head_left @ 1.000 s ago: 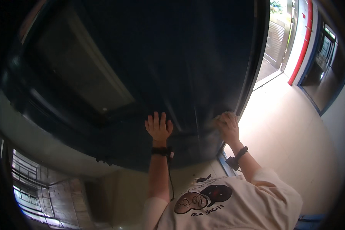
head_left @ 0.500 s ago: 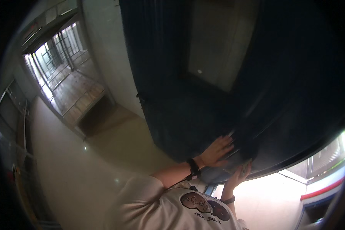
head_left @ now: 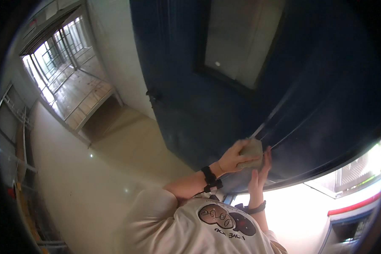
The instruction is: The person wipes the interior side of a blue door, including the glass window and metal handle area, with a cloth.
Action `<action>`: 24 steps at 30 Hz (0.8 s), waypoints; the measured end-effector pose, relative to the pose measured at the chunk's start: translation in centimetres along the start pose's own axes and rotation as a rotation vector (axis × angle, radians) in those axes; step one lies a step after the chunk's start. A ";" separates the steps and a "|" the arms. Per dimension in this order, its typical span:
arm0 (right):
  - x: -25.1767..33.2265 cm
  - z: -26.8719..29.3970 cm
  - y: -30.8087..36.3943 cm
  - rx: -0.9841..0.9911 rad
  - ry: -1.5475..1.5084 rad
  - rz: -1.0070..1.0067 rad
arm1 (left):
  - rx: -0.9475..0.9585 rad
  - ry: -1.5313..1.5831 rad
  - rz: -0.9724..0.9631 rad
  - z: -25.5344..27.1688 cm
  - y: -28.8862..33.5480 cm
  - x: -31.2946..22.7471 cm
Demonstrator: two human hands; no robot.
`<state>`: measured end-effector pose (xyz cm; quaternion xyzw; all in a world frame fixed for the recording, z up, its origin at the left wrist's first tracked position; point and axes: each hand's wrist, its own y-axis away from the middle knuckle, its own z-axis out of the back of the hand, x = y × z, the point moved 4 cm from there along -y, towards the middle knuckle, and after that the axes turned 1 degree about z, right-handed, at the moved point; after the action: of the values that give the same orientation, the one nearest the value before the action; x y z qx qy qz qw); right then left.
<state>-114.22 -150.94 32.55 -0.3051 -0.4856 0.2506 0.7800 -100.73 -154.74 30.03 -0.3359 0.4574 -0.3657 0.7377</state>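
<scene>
My left hand (head_left: 231, 159) is closed round a grey-green, block-like pad (head_left: 253, 153), perhaps a folded cloth or a sponge; I cannot tell which. Just to its right, my right hand (head_left: 260, 172) is raised with the fingers stretched out and the thumb apart. Its fingertips come close to the pad's edge, and whether they touch it is unclear. Both hands are in front of the lower part of a dark blue door (head_left: 199, 122), which has a glazed pane (head_left: 241, 46) higher up. Dark bands circle both of my wrists.
On the door's left edge is a dark handle (head_left: 153, 94). A pale tiled floor (head_left: 110, 178) spreads to the left, up to a metal bunk frame with a wooden board (head_left: 82, 93). Metal racks (head_left: 19, 114) line the far left. Bright light comes through an opening (head_left: 300, 211) at right.
The pad has passed from my right hand to my left, which earlier lay flat against the door with nothing in it. My right hand has opened and moved slightly up and left.
</scene>
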 end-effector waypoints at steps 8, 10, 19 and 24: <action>1.0 4.6 -1.6 -0.337 0.716 0.142 | -0.336 -0.485 -0.011 3.1 -4.7 4.2; 0.7 4.5 -1.9 -0.361 0.786 0.096 | -0.286 -0.407 0.000 3.7 -4.5 3.7; -4.3 4.9 -0.7 -0.591 1.143 0.133 | -0.336 -0.495 -0.028 8.5 -1.7 9.6; -4.5 4.7 -0.2 -0.696 1.330 0.175 | -0.567 -0.494 0.115 18.3 -1.5 14.5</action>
<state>-120.28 -153.03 31.59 -0.6582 0.0622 -0.0932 0.7445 -79.66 -164.85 31.53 -0.5783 0.3670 -0.0907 0.7229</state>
